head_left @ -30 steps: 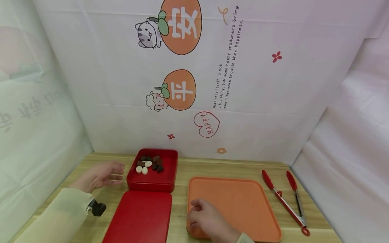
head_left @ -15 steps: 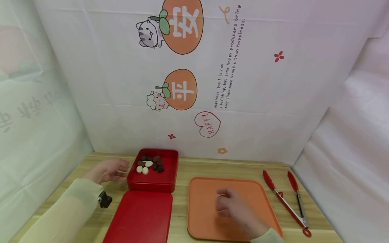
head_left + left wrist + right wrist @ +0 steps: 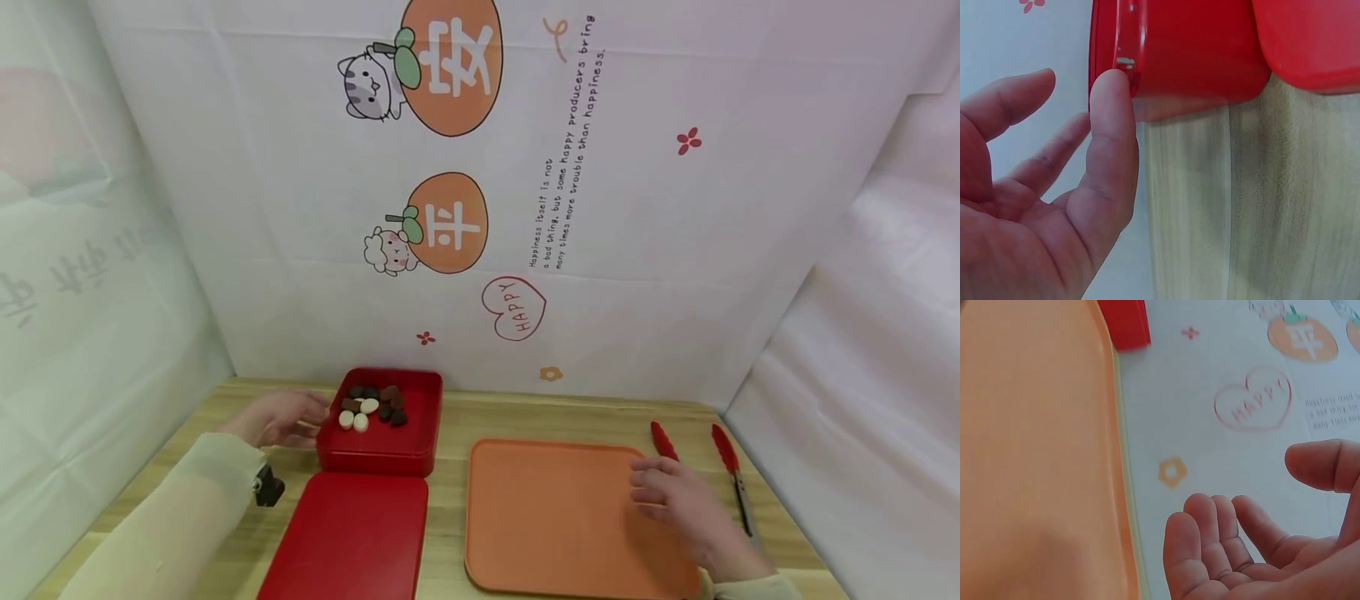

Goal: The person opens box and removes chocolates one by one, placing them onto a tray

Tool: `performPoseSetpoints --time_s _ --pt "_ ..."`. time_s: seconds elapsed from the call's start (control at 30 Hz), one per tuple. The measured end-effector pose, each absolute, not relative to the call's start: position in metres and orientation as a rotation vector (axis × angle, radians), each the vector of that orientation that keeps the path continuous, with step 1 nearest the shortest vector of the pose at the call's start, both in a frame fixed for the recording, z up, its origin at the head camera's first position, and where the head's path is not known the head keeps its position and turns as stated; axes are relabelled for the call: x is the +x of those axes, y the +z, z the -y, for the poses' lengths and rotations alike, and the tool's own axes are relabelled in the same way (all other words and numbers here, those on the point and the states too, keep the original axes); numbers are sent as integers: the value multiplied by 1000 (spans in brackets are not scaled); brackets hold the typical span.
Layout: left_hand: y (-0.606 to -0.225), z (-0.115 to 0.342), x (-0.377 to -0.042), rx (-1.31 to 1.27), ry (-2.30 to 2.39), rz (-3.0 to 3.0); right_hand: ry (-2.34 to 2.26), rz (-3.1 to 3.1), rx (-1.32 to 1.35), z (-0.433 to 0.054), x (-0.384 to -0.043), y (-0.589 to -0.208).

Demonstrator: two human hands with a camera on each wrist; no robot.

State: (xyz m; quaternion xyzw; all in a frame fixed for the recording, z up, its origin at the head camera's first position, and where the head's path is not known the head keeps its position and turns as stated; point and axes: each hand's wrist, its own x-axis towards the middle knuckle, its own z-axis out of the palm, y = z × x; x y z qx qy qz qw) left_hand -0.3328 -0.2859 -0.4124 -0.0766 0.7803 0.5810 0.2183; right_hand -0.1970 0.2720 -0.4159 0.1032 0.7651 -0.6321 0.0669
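My left hand [image 3: 288, 417] is at the left side of a red box [image 3: 420, 421], fingers extended. In the left wrist view, a fingertip of my left hand [image 3: 1107, 144] appears to touch the rim of the red box [image 3: 1191, 56]. Inside the box lie several small white and dark brown pieces [image 3: 361, 422] that look like chocolates. My right hand [image 3: 690, 508] hovers over the right edge of an orange tray [image 3: 551, 517], holding nothing, and partly hides a pair of red-tipped tongs [image 3: 725, 450]. The right wrist view shows its fingers relaxed and slightly bent.
A flat red lid [image 3: 348, 533] lies in front of the box on the wooden table [image 3: 447, 533]. A white printed sheet [image 3: 637, 275] stands behind the table, with white sheets on both sides.
My right hand has moved right across the orange tray towards the tongs. The left hand has come in from the left up against the red box. Box and tray look unmoved.
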Motion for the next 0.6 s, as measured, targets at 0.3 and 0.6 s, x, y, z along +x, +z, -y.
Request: performPoseSetpoints --time_s 0.3,0.6 --pt "-414 285 -340 -185 1557 -2165 -2009 -2241 357 -318 -185 -415" --pt "-420 288 -344 -157 1519 -2191 -2004 -2195 461 -353 -183 -419"
